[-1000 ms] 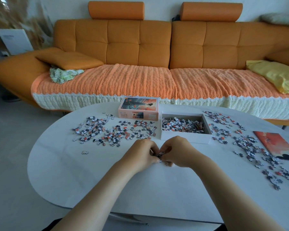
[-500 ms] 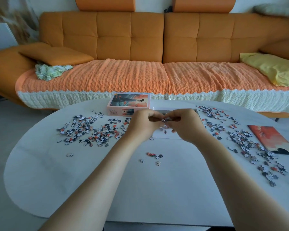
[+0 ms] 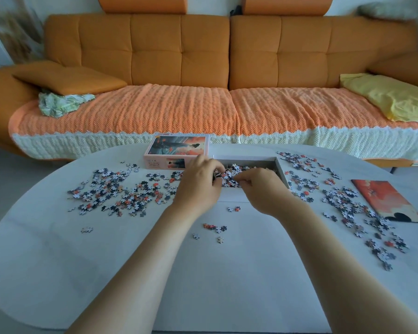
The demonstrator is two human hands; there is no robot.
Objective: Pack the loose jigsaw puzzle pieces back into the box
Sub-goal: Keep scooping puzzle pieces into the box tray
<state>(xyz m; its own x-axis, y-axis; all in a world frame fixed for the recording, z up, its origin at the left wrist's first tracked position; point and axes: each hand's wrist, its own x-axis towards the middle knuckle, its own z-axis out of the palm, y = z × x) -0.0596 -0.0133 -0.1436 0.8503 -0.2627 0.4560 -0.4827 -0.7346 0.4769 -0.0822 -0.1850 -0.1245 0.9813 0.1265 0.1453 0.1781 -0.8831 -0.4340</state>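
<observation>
The open white box (image 3: 282,170) sits at the table's far middle with a heap of puzzle pieces (image 3: 237,168) inside. Both hands reach over its front wall. My left hand (image 3: 199,183) curls its fingers round a clump of pieces above the box's left part. My right hand (image 3: 263,189) pinches pieces beside it, fingers curled down into the heap. Loose pieces lie in a wide spread at the left (image 3: 121,191), another at the right (image 3: 345,203), and a few near my forearms (image 3: 214,228).
The box lid (image 3: 176,150) with its picture lies left of the box. An orange picture sheet (image 3: 386,201) rests at the table's right. A lone piece (image 3: 87,229) sits near the white table's (image 3: 227,285) left edge. An orange sofa (image 3: 203,68) stands behind.
Both hands lifted a clump of pieces from the near table and carried it forward to the box. A few pieces stayed behind on the table.
</observation>
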